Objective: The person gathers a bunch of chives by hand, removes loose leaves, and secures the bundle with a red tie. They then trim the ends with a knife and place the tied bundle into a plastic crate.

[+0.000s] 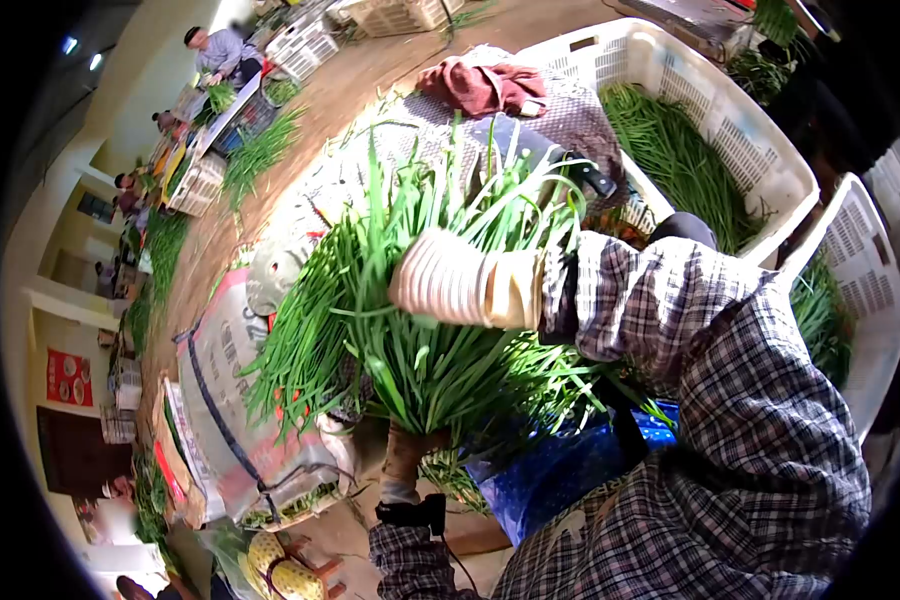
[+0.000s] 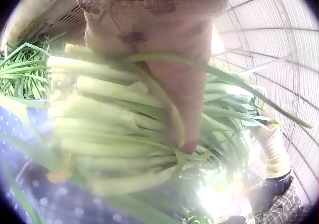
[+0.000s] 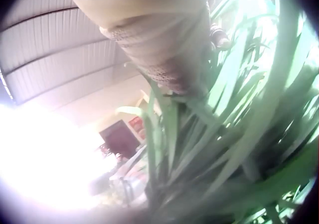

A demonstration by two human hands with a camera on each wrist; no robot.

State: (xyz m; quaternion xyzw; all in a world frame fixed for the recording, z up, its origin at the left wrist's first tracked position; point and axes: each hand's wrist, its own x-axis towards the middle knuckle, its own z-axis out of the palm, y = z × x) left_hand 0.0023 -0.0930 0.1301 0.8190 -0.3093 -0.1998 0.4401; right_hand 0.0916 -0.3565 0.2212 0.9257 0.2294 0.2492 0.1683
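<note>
A big bunch of garlic chives (image 1: pixel 420 370) fans out in front of me, its long flat leaves spreading up and left. My gloved left hand (image 1: pixel 410 455) grips it from below. In the left wrist view, the thumb or a finger lies across the pale stalks (image 2: pixel 109 109), with a bare fingertip showing through the worn glove. My right hand (image 1: pixel 430 275), under a striped cuff, reaches into the leaves from above. The right wrist view has its fingertips pinching at green leaves (image 3: pixel 199 112), partly hidden by glare and foliage.
A cleaver (image 1: pixel 590 178) with a black handle lies behind the bunch, near a reddish cloth (image 1: pixel 480 85). White crates (image 1: pixel 730 130) of chives stand at right. A blue dotted apron (image 1: pixel 550 490) covers my lap. A large sack (image 1: pixel 230 370) stands at left; people (image 1: pixel 225 55) sit farther off.
</note>
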